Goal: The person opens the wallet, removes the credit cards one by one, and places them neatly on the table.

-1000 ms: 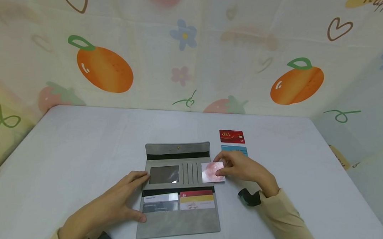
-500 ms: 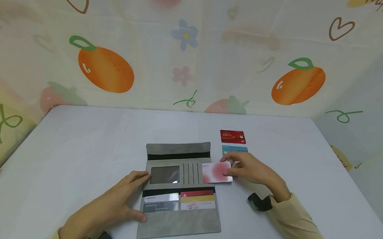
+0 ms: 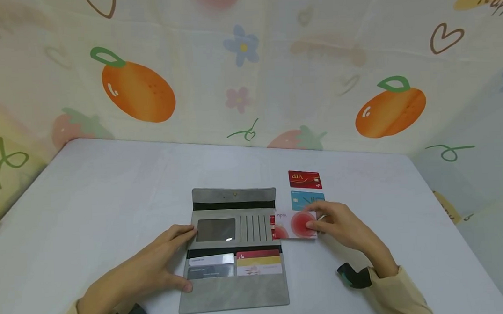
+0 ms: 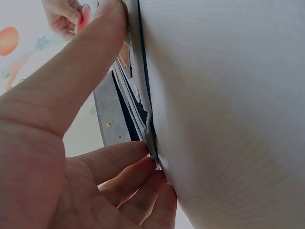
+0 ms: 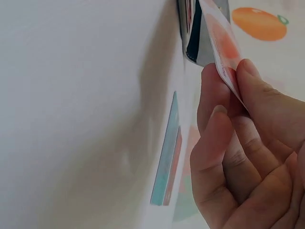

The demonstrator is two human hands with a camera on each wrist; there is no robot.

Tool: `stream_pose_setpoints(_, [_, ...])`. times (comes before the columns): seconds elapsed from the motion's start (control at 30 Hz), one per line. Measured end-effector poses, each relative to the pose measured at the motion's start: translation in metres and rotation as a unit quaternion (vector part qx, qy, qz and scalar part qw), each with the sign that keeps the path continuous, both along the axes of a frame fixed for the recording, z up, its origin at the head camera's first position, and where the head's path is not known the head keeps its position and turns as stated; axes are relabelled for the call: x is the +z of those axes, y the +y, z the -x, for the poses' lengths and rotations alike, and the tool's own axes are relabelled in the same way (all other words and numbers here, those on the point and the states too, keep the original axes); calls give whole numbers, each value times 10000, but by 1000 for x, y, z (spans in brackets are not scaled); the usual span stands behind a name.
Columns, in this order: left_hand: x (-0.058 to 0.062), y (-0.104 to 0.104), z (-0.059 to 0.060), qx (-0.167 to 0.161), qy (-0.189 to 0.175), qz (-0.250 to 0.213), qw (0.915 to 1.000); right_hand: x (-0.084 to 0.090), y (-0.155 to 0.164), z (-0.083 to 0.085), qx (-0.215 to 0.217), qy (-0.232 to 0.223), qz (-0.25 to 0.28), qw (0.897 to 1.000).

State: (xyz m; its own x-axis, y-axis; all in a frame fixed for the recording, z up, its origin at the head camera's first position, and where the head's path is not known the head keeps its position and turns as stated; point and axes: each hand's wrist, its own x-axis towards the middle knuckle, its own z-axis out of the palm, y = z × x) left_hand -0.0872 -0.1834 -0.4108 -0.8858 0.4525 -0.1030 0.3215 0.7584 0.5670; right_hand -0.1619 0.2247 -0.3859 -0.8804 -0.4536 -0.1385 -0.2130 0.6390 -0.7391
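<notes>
A grey wallet (image 3: 234, 293) lies unfolded on the table, with cards in its lower pockets. My left hand (image 3: 148, 269) rests along its left edge, thumb at the lower part and fingers higher up; the left wrist view shows the fingertips (image 4: 151, 164) touching that edge. My right hand (image 3: 343, 225) pinches a white card with pink-red circles (image 3: 294, 224) between thumb and fingers. The card's left end is over the wallet's right edge, beside the slits. A narrow red strip (image 3: 273, 227) shows at that end; what it belongs to is unclear.
Beyond my right hand lie a blue card (image 3: 302, 199) and a red VIP card (image 3: 305, 179) on the white table (image 3: 122, 190). A fruit-patterned cloth (image 3: 206, 84) hangs behind the table.
My right hand has moved right, drawing the pink-circled card out of the wallet's right side; more of its face shows. The blue card is less covered. My left hand has stayed put.
</notes>
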Motion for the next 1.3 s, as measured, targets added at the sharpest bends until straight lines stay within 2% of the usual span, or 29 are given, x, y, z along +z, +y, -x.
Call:
stream_pose_setpoints(0.37, [-1,0,1,-31,51,2,10000,1,16,-7,-110,-77,-38,9999])
stream_pose_setpoints(0.77, [0,-1,0,-19,-70,-69,10000,-4,32,-2,-89,-305,129,9994])
stream_pose_setpoints(1.03, [-1,-1,0,-44,-74,-78,9999,-9,32,-2,-316,-351,-271,9985])
stream_pose_setpoints(1.3, [0,-2,0,-57,-58,-70,9999,-11,27,-3,-603,-184,-663,9958])
